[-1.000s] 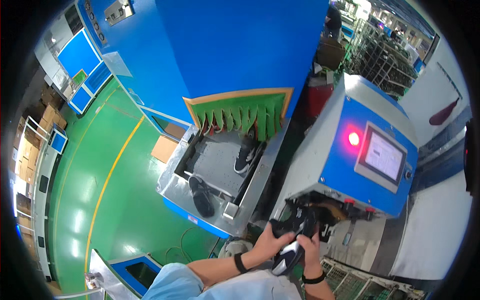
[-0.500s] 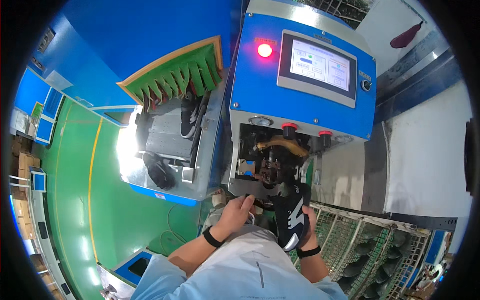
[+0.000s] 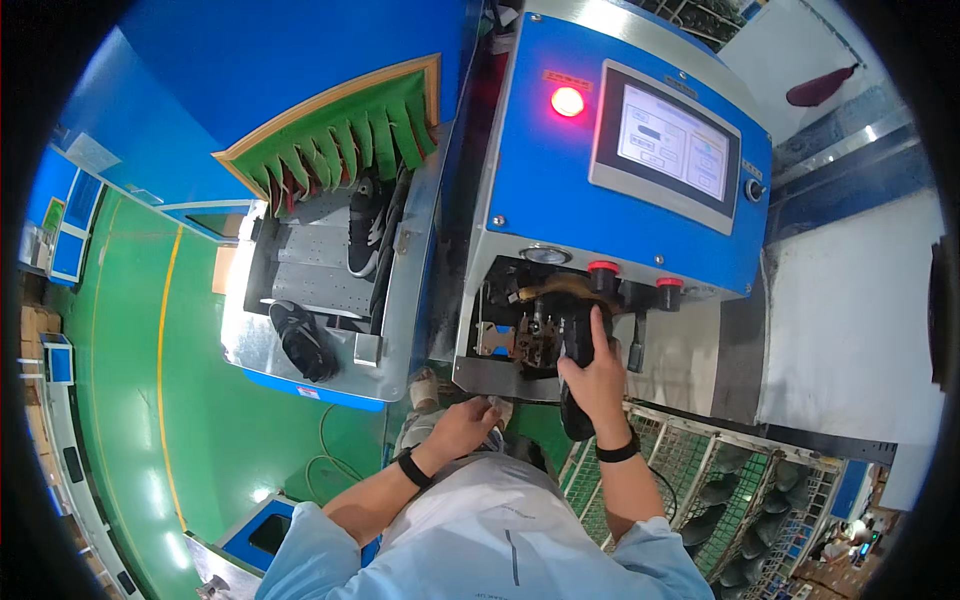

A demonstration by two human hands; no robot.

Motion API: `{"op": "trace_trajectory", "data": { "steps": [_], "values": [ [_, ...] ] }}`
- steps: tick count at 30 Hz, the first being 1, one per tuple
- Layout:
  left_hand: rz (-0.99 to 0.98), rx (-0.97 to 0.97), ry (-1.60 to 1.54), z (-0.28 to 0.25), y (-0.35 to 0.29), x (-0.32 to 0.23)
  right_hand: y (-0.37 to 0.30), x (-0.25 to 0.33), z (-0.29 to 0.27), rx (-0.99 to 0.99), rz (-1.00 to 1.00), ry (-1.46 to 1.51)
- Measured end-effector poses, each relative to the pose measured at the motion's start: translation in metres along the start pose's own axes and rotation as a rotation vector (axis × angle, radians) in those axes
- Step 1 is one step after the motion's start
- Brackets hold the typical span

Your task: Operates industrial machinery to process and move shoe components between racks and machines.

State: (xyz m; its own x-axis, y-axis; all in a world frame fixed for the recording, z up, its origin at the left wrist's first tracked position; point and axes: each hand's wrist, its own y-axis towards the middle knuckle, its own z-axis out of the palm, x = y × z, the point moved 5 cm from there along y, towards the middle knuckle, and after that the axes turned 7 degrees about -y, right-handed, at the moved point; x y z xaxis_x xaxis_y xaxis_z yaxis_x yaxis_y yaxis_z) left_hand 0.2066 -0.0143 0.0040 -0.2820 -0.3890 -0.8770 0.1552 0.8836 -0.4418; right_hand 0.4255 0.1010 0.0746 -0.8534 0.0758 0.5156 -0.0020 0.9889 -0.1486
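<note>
My right hand (image 3: 602, 385) grips a black shoe (image 3: 574, 412), its index finger stretched along the upper part. The shoe stands on end at the open front of the blue machine (image 3: 560, 195), its upper end inside the opening. Beside it sits a metal clamp mechanism (image 3: 537, 345), with a curved yellow piece partly hidden behind the shoe. My left hand (image 3: 462, 428) is closed in front of my body, left of the shoe and apart from it. Whether its fingers hold anything small, I cannot make out.
On the left, a metal conveyor (image 3: 312, 285) with a green strip curtain (image 3: 340, 140) carries a black shoe (image 3: 366, 230) and another dark shoe (image 3: 302, 342). The machine has a lit red lamp (image 3: 567, 102) and a touchscreen (image 3: 670, 142). A wire rack (image 3: 690, 455) with dark foot-shaped forms stands at right.
My right hand has lifted the shoe away from my body and up to the machine's opening, turning it. My left hand has let go of the shoe and stays low.
</note>
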Motion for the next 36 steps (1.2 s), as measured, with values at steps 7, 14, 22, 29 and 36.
{"op": "trace_trajectory", "data": {
  "steps": [7,14,22,29,36],
  "values": [
    [-0.043,-0.006,0.089,-0.035,-0.004,0.025,0.030,0.027,0.044,-0.055,0.026,-0.405],
    [-0.063,-0.145,0.047,-0.063,0.005,0.038,0.015,0.034,0.048,-0.296,0.047,-0.355],
    [0.007,0.002,0.013,-0.051,0.006,0.015,-0.007,0.029,0.047,-0.452,0.007,-0.167],
    [-0.246,0.231,-0.474,-0.008,0.013,0.009,-0.130,0.000,0.081,-0.484,-0.383,-0.416],
    [-0.752,0.874,-1.221,0.067,0.009,0.040,-0.178,0.023,0.027,0.138,-0.565,-0.377]
  ]
}}
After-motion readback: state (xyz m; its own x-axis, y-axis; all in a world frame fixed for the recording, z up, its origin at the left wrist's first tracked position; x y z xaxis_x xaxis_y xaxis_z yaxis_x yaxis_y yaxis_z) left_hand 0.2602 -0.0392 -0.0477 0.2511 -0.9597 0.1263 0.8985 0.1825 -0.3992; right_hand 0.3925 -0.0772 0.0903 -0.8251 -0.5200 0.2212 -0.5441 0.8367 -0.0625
